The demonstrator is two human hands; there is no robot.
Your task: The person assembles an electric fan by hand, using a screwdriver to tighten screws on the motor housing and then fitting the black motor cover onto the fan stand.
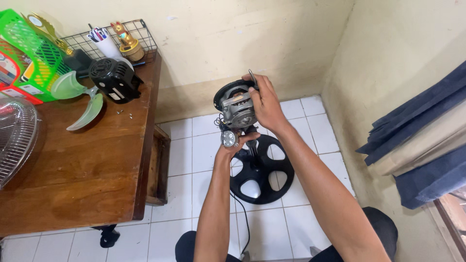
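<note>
While the person is sitting on the white tiled floor (pixel 204 145) in a corner of the room, both bare arms are reaching forward and up from the bottom of the view. A wooden table (pixel 82 165) is standing to the left against the wall, well apart from the hands. On it a wire fan guard (pixel 14 136) is lying at the left edge, a green basket (pixel 29 58) is sitting at the back, and a green fan blade (pixel 80 99) is resting just beside a black motor cover (pixel 114 80). A few small screws (pixel 124 113) are lying near that cover.

On the floor, a round black fan base (pixel 264 172) is standing with its short post rising toward the hands. The bare fan motor (pixel 235 104) is sitting at the top of that post, held up in front of the wall.

The right hand (pixel 267 104) is coming over from the right, wrist bent, fingers wrapping the side of the motor, and a thin tool (pixel 253 77) is sticking up between its fingers. The left hand (pixel 238 143) is rising from below, closing around the neck under the motor, touching a small grey switch box (pixel 228 139).
</note>
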